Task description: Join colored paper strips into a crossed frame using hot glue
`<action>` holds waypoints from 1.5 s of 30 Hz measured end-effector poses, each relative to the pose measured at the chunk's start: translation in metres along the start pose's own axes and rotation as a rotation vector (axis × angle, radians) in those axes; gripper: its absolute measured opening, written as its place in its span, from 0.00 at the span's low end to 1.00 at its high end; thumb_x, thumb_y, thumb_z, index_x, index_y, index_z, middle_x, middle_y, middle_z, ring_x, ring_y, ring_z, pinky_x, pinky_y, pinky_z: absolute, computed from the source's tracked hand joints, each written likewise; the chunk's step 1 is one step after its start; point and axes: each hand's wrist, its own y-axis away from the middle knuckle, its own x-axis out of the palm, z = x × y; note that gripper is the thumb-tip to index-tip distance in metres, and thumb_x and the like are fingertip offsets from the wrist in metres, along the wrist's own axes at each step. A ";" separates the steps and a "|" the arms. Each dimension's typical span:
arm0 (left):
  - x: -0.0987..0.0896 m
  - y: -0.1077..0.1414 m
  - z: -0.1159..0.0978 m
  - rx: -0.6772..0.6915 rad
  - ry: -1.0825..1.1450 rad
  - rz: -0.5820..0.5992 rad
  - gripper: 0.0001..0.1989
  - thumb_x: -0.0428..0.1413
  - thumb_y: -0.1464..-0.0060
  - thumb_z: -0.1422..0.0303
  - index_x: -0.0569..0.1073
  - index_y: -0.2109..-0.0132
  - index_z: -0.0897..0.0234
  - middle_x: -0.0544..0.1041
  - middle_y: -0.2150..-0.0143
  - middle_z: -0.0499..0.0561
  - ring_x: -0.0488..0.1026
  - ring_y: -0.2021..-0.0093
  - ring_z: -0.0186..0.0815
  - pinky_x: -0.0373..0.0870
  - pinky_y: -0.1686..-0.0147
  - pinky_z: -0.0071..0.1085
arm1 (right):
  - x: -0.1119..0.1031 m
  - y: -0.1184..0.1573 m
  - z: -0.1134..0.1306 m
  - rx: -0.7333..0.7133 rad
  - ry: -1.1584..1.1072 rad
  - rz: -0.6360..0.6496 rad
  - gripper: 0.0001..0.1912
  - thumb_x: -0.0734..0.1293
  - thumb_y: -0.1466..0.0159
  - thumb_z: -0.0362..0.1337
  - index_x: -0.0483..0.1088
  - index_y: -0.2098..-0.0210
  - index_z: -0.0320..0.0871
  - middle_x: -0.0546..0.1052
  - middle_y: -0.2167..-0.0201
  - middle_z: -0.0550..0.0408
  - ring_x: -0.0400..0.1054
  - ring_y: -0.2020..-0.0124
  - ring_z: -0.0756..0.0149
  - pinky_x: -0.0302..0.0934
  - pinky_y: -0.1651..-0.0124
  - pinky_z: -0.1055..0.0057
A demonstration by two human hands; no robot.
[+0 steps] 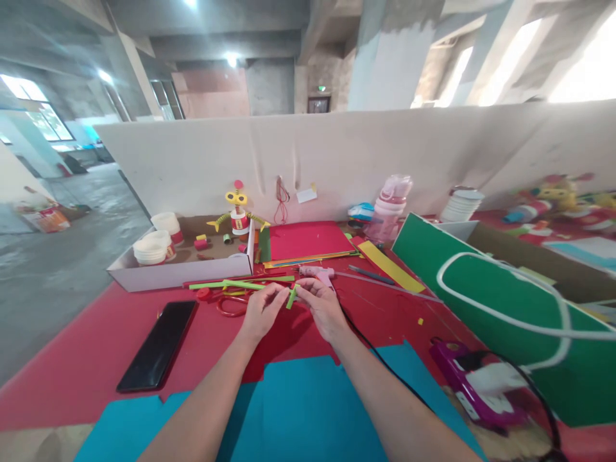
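Note:
Between my two hands is a narrow green paper strip (291,298), its short end hanging down at a slant. My left hand (264,310) pinches it from the left with thumb and forefinger. From the other side, my right hand (323,309) pinches the strip near its upper end. Just beyond my fingers lies a pink glue gun (317,273). Longer green strips (243,283) rest to the left, above red-handled scissors (231,307) that my left hand partly hides. A small red roll (204,294) sits beside them.
A black phone (158,346) lies left; blue sheets (308,404) spread under my forearms. A white box (183,274) with paper cups stands behind, near a paper robot figure (239,218). Right are a green box (481,308), a purple power strip (476,385) and a trailing black cord (366,343).

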 end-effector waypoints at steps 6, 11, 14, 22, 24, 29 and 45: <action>0.004 0.001 0.002 0.006 -0.033 0.028 0.11 0.54 0.47 0.62 0.72 0.72 0.64 0.72 0.75 0.47 0.65 0.73 0.31 0.60 0.70 0.24 | 0.004 0.002 -0.001 -0.033 0.057 -0.016 0.16 0.74 0.52 0.44 0.71 0.68 0.42 0.75 0.73 0.57 0.69 0.71 0.69 0.67 0.60 0.68; 0.003 0.001 0.006 0.014 -0.075 0.030 0.12 0.52 0.47 0.63 0.69 0.75 0.64 0.67 0.78 0.45 0.61 0.76 0.30 0.57 0.73 0.24 | 0.004 0.003 -0.001 0.001 0.091 0.008 0.16 0.74 0.52 0.43 0.74 0.66 0.43 0.76 0.70 0.56 0.70 0.69 0.68 0.67 0.58 0.67; 0.003 0.001 0.005 0.002 -0.072 0.035 0.12 0.52 0.48 0.64 0.67 0.76 0.64 0.65 0.80 0.44 0.60 0.77 0.29 0.55 0.75 0.24 | 0.003 0.003 -0.002 -0.007 0.111 0.035 0.16 0.73 0.52 0.43 0.76 0.65 0.44 0.77 0.69 0.56 0.71 0.67 0.67 0.67 0.55 0.65; 0.003 0.002 0.007 -0.014 -0.080 0.059 0.10 0.51 0.49 0.67 0.64 0.76 0.64 0.60 0.80 0.43 0.57 0.77 0.29 0.53 0.76 0.24 | 0.005 0.004 -0.002 0.010 0.112 0.014 0.13 0.74 0.52 0.42 0.77 0.66 0.45 0.78 0.68 0.56 0.72 0.66 0.64 0.66 0.54 0.63; 0.003 0.002 0.009 -0.006 -0.097 0.070 0.10 0.51 0.49 0.67 0.63 0.77 0.64 0.60 0.80 0.43 0.56 0.77 0.28 0.53 0.75 0.24 | 0.005 0.005 -0.003 0.006 0.129 0.005 0.13 0.74 0.52 0.41 0.77 0.67 0.45 0.78 0.69 0.55 0.71 0.66 0.64 0.66 0.55 0.63; 0.005 0.001 0.012 -0.002 -0.117 0.109 0.11 0.50 0.48 0.67 0.62 0.77 0.64 0.60 0.80 0.43 0.56 0.76 0.28 0.53 0.75 0.24 | 0.004 0.004 -0.006 0.001 0.134 -0.028 0.13 0.73 0.52 0.41 0.77 0.68 0.43 0.79 0.70 0.55 0.71 0.67 0.65 0.66 0.57 0.64; 0.003 -0.006 0.023 -0.150 0.130 0.145 0.08 0.54 0.51 0.68 0.73 0.62 0.65 0.74 0.71 0.48 0.68 0.73 0.31 0.64 0.73 0.25 | 0.006 0.001 -0.008 0.089 -0.115 -0.065 0.19 0.76 0.56 0.40 0.75 0.65 0.40 0.77 0.74 0.56 0.71 0.72 0.70 0.69 0.60 0.69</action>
